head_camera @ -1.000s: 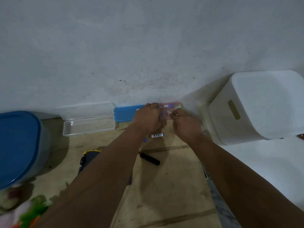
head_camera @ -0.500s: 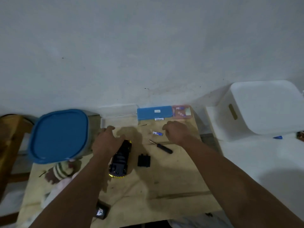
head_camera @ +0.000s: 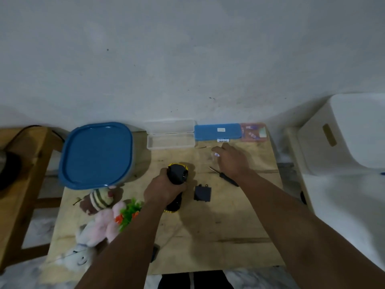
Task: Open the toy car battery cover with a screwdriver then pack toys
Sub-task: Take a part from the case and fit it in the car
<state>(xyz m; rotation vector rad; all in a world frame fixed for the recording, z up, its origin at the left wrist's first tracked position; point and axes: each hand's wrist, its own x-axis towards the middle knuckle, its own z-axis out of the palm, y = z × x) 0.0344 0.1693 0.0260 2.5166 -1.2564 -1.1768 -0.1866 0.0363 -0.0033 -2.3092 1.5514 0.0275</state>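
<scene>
Since the earlier frame my left hand (head_camera: 161, 189) has gone from resting beside the toy car (head_camera: 177, 180) to wrapping round its middle, lifting its far end off the counter (head_camera: 229, 226); most of the car's body is hidden under my fingers, and I only see its dark underside and a yellow edge. My right hand (head_camera: 230, 159) has drifted a little farther out and now pinches something small and white at its fingertips, too blurred for me to name. Just near that hand lies the screwdriver (head_camera: 224, 176), its handle partly covered by my wrist. A black battery cover (head_camera: 202, 193) sits loose on the counter, right of the car. Plush toys (head_camera: 100, 213) heap at the near-left corner, one cut by my forearm. At the far edge stand a blue-lidded tub (head_camera: 96, 155), a clear case (head_camera: 170, 135), a blue case (head_camera: 217, 132) and a pink packet (head_camera: 253, 132), its contents unreadable.
</scene>
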